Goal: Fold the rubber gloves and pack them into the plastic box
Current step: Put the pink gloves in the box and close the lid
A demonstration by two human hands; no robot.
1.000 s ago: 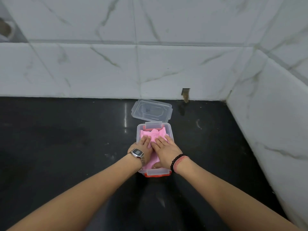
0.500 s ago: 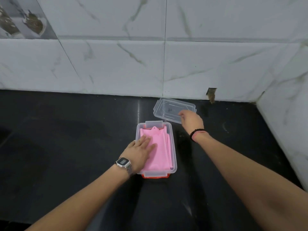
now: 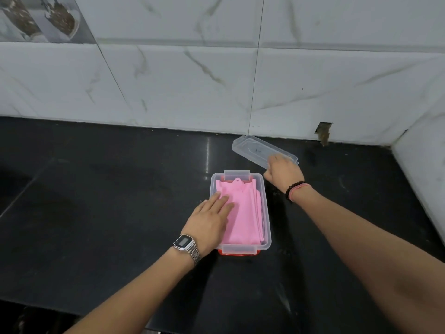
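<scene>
Folded pink rubber gloves [image 3: 245, 218] lie flat inside the clear plastic box [image 3: 266, 227], which stands on the black counter with red clips at its near end. My left hand [image 3: 209, 221] rests flat on the gloves' left side, fingers spread, pressing them down. The clear lid [image 3: 255, 147] is beyond the box to the right, tilted up off the counter. My right hand [image 3: 283, 173] grips the lid's near right edge.
The black counter [image 3: 108, 201] runs to a white marble-tiled wall [image 3: 192, 88] at the back and another wall [image 3: 423, 169] on the right. A small broken hole [image 3: 323, 132] shows at the wall's base.
Both hands were pressing the gloves into the box. My right hand left the gloves, reached back right to the lid and has taken hold of it, tilting it up. The left hand stays.
</scene>
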